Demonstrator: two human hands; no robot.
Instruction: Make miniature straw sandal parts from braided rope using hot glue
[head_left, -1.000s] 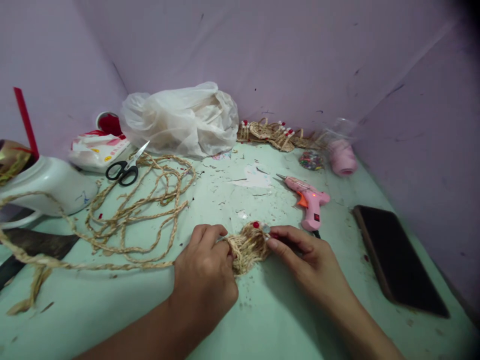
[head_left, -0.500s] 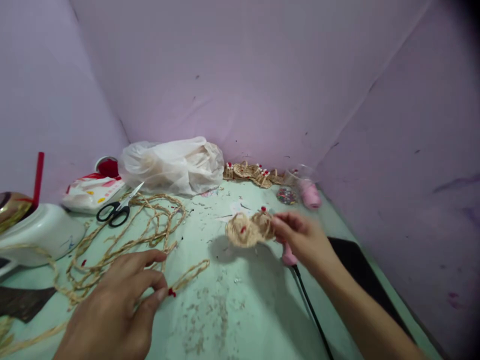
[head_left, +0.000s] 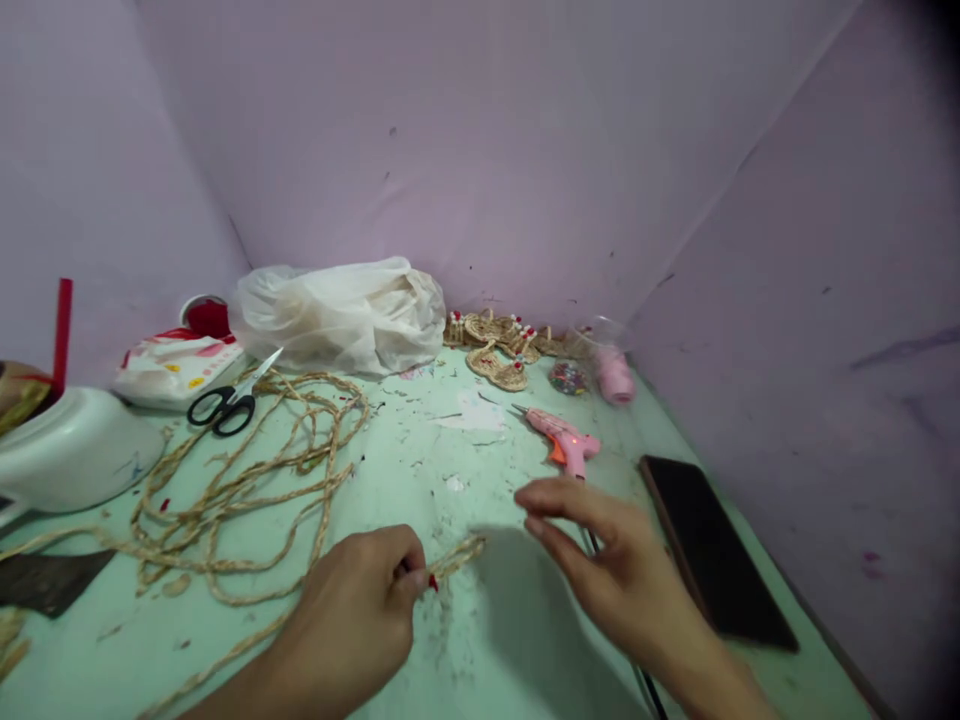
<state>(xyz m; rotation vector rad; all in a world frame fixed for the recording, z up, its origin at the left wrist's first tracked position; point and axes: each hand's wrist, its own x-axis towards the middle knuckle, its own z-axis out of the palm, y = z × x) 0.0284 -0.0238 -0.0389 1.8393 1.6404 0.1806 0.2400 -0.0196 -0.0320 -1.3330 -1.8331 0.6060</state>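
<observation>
My left hand pinches one end of a small loop of braided straw cord, where a bit of red shows at the fingertips. The loop's free end points to the right, over the table. My right hand is empty, thumb and fingers apart, just right of that loop. Beyond it lies a pink glue gun with a small light lit on its body. A flat coiled straw piece with a red bead rests at the back, before a row of similar woven pieces.
Left of my hands spreads a tangle of braided cord, with black-handled scissors at its far edge. A white plastic bag stands at the back. On the right lie a dark phone and a pink spool.
My right hand has let go of the coiled straw piece, which now lies at the back, and has come nearer. My left hand has moved right with the cord loop.
</observation>
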